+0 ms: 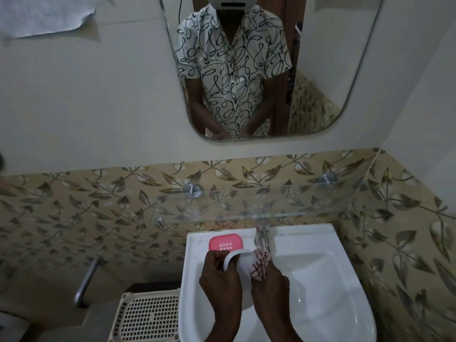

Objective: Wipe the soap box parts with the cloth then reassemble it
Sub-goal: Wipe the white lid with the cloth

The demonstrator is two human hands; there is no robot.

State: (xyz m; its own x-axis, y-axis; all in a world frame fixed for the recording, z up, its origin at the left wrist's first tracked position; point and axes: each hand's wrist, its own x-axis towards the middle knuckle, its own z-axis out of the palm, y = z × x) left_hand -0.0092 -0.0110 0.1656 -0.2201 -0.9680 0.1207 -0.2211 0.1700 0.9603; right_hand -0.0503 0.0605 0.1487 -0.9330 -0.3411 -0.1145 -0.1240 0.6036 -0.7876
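Over the white sink (320, 280) my left hand (219, 280) grips a white soap box part (240, 261) by its left rim, tilted up. My right hand (269, 282) holds a red-and-white patterned cloth (260, 265) bunched against the right side of that part. A pink soap box part (225, 241) with a grid of drain holes lies flat on the sink's back left ledge, just beyond my left hand.
A chrome tap (262, 236) stands at the sink's back, right behind the cloth. Above it hangs a glass shelf (246, 206), and a mirror (320, 70) higher up. A cream perforated plastic basket (150, 317) sits left of the sink, beside a wall pipe (86, 280).
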